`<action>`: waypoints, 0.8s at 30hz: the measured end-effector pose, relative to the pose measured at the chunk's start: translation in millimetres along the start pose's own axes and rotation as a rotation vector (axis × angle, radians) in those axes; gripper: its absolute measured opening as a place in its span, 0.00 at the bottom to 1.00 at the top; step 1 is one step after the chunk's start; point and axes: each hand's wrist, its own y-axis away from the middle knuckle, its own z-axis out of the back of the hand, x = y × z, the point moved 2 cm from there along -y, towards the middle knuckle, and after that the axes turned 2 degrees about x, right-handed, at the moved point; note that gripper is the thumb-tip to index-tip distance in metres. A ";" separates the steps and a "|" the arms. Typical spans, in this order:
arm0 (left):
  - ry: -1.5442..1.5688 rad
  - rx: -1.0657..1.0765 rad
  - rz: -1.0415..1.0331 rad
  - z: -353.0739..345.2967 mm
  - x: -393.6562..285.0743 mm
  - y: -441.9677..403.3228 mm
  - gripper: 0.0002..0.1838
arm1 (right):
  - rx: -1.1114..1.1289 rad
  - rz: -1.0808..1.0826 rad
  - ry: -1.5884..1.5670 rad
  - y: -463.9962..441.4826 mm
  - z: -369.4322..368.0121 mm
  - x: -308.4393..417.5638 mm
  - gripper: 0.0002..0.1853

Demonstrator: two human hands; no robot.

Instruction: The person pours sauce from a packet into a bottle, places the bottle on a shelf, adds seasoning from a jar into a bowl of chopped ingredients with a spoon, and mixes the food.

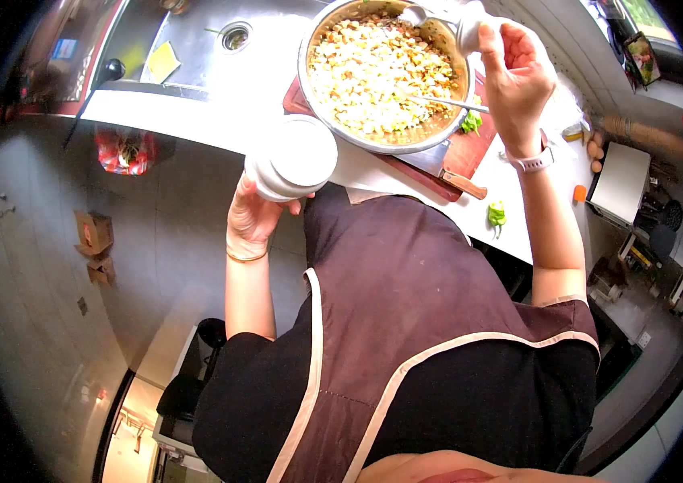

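Observation:
My left hand [254, 213] is wrapped round a white round container [293, 157], held up at the near left side of a large metal bowl [304, 76]. Chopped, light-coloured food [377, 72] fills much of the bowl. Over the bowl's right rim, my right hand [517, 76] pinches a white handle [470, 30] whose metal spoon end [414, 16] hangs above the food. A second metal utensil [462, 104] lies in the bowl, its handle crossing the right rim. Beneath the bowl is a reddish-brown cutting board [478, 149].
A knife with a wooden handle [464, 183] rests on the board. Green peppers [497, 215] lie on the white counter [196, 121]. At the upper left is a sink [265, 60] with a yellow cloth [163, 63]. Eggs [596, 151] and a white box [620, 183] are at the right.

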 end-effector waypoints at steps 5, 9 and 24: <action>-0.004 0.022 0.020 2.5 3.2 -3.1 0.49 | -0.048 0.154 0.273 -5.3 21.2 -3.4 0.12; 0.008 0.043 0.035 1.3 3.5 -8.5 0.49 | -0.021 0.176 0.284 1.6 34.4 -2.8 0.12; 0.043 0.194 -0.039 -30.0 6.6 -33.5 0.40 | 0.500 0.323 0.116 35.1 8.5 98.8 0.15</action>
